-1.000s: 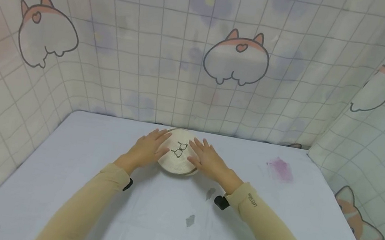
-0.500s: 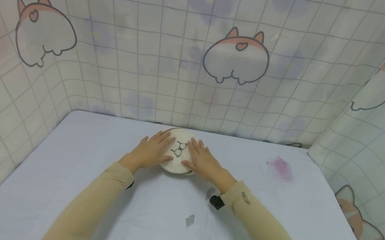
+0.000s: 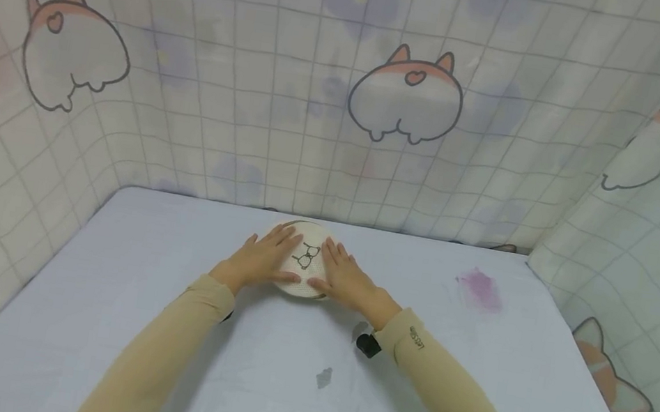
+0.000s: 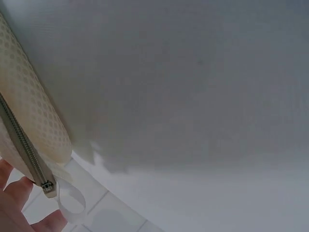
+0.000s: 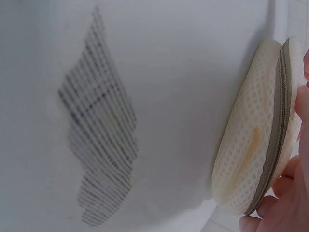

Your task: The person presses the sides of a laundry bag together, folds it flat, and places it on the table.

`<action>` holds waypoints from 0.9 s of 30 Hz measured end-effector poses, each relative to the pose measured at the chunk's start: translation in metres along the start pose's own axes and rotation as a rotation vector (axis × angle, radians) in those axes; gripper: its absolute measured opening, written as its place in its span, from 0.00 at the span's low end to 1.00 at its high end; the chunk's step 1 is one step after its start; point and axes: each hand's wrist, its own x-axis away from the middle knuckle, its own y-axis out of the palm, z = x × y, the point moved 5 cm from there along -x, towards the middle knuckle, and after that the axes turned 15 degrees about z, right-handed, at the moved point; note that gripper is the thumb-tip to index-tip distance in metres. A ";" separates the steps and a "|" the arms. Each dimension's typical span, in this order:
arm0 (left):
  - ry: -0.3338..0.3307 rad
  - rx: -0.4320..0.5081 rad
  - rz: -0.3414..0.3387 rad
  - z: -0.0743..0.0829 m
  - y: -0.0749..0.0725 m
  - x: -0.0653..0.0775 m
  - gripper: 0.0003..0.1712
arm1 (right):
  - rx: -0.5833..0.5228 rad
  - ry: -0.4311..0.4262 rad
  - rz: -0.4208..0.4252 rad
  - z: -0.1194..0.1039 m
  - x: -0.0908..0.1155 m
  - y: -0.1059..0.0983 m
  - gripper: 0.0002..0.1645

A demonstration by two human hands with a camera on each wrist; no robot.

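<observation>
A round cream mesh laundry bag with a small line drawing on top lies near the table's back edge. My left hand rests on its left side, fingers stretched forward over the top and thumb pointing inward. On the opposite side my right hand lies in the same way, its fingertips close to the drawing. A zipper runs round the bag's side, with a pale loop near my left hand's fingers. In the right wrist view the mesh side bulges out and my fingers touch the zipper edge.
The bag stands on a white-covered table. Grey marks show on the cover in front, and a pink stain at the right. Gridded curtains with dog drawings enclose the back and sides.
Both hands have slid inward over the bag, so the fingers cover more of its top and the thumbs are closer together. The bag stays in nearly the same place.
</observation>
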 end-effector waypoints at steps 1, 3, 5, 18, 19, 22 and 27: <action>-0.001 0.003 -0.004 0.000 0.001 0.000 0.55 | 0.001 0.005 -0.009 0.001 0.000 0.001 0.52; -0.001 0.005 -0.014 0.000 0.002 -0.001 0.55 | -0.004 0.014 -0.031 0.003 0.000 0.002 0.52; -0.008 0.008 -0.026 0.000 0.004 -0.002 0.56 | -0.007 0.019 -0.057 0.005 0.000 0.004 0.52; -0.036 -0.023 -0.042 0.000 0.009 -0.002 0.56 | 0.040 0.034 -0.115 0.010 -0.004 0.011 0.56; -0.038 -0.025 -0.045 0.000 0.010 -0.002 0.55 | 0.053 0.035 -0.116 0.011 -0.004 0.012 0.57; -0.047 -0.031 -0.060 0.000 0.011 -0.001 0.55 | 0.095 0.042 -0.125 0.011 -0.005 0.014 0.59; -0.064 -0.042 -0.076 0.002 0.010 0.001 0.54 | 0.110 0.057 -0.130 0.010 -0.005 0.013 0.59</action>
